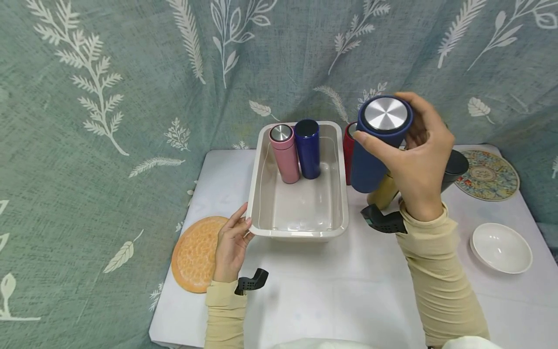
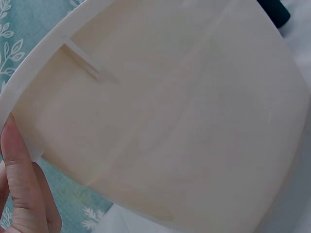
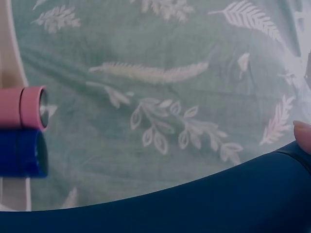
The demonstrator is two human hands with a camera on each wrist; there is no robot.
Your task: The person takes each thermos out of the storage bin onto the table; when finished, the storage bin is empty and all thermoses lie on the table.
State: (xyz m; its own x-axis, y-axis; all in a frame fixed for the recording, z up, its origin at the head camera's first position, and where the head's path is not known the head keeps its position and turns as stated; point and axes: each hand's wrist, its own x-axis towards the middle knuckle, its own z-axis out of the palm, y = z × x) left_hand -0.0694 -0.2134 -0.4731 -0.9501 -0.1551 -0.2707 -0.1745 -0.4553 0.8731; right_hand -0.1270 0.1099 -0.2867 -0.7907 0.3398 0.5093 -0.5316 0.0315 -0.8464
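Right grip (image 1: 422, 162) is pinching a chunky navy flask (image 1: 370, 162), matte cylinder with a brushed-metal lid (image 1: 387, 114), up in the air right of the tub (image 1: 301, 233). Left grip (image 1: 232, 248) pinches the glossy plastic tub. Two slimmer ones inside: pink flask (image 1: 287, 164), shiny blue flask (image 1: 308, 157). One smooth white bowl (image 1: 501, 248) on the worktop (image 1: 331, 286).

Head cam: above and behind left fingers (image 2: 19, 179) and right fingers (image 1: 378, 147), facing forward-down, whole tub (image 1: 305, 208) in frame. Left wrist cam (image 1: 259, 278): just behind left fingers, close on tub's outer wall. Right wrist cam (image 1: 384, 222): behind right fingers, tight on held bottle (image 3: 194, 206), rolled sideways, facing curtain (image 3: 116, 39). Shared: tub in head/left, pink bottle (image 3: 12, 108) in head/right.
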